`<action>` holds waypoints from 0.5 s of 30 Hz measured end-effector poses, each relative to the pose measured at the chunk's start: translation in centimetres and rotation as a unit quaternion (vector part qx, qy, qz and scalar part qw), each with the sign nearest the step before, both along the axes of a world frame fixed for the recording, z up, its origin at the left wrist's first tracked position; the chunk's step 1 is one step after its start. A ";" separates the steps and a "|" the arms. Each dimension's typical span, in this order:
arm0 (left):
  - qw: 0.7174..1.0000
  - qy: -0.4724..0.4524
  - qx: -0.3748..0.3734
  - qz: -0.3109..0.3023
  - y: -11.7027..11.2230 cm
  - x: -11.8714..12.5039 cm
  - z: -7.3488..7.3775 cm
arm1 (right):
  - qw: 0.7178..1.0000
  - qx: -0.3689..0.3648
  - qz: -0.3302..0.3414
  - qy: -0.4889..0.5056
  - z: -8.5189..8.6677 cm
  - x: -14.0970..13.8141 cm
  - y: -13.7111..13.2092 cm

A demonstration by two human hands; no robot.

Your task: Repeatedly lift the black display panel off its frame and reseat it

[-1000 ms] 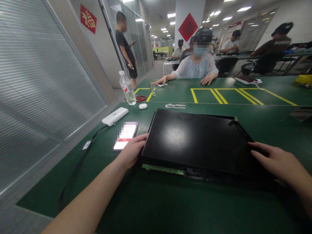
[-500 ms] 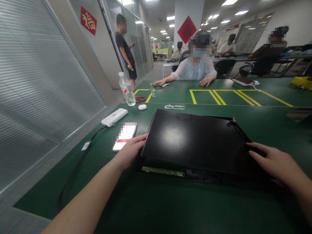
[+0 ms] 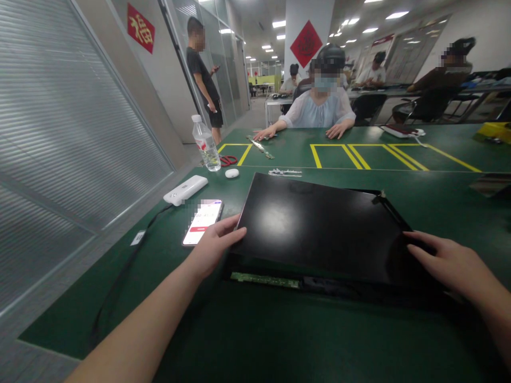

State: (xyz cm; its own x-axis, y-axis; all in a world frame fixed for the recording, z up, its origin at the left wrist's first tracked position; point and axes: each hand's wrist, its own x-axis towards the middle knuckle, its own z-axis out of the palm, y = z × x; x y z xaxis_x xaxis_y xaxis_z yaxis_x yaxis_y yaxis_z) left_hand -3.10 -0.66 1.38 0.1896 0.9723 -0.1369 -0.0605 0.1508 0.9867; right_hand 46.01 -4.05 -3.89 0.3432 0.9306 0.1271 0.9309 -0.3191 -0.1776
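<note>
A glossy black screen panel [image 3: 319,229] lies tilted over a black frame [image 3: 359,291], its left side raised. Gripping the panel's left edge is my left hand [image 3: 215,246], thumb on top and fingers underneath, partly hidden. At the opposite edge, my right hand [image 3: 443,259] has its thumb and fingers closed around the panel's right side; the fingertips are partly hidden. Along the frame's near side runs a green circuit board strip [image 3: 265,280]. A lit phone [image 3: 203,223] lies just left of my left hand.
On the green table [image 3: 131,314] stand a water bottle [image 3: 206,143], a white power bank [image 3: 186,190] with a black strap and a small white case [image 3: 232,173]. Red scissors [image 3: 229,160] lie behind. Across sits a co-worker [image 3: 323,106], one hand by a thin circuit strip [image 3: 261,147].
My left thumb has come up onto the panel's top face at the left edge. Across the table, the co-worker's circuit strip has gone from upright to lying down.
</note>
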 end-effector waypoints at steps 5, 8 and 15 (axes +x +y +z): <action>0.999 -0.043 0.015 -0.030 -0.5 0.1 0.0 | 0.996 -0.044 -0.041 0.062 0.8 -0.4 0.0; 0.997 -0.069 0.023 -0.031 -0.4 0.3 -0.1 | 0.991 -0.051 -0.059 0.105 1.1 -0.6 0.0; 0.994 -0.087 0.060 -0.034 -0.5 0.6 -0.2 | 0.983 0.012 -0.089 0.158 0.6 -0.3 0.3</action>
State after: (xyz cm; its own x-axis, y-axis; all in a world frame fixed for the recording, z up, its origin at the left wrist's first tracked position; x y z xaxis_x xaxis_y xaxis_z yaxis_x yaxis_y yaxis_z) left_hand -2.50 -1.20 1.22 0.2657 0.9638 0.0199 -0.2246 0.0419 0.9735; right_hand 45.73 -3.78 -3.25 0.5264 0.8502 0.0096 0.7580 -0.4642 -0.4582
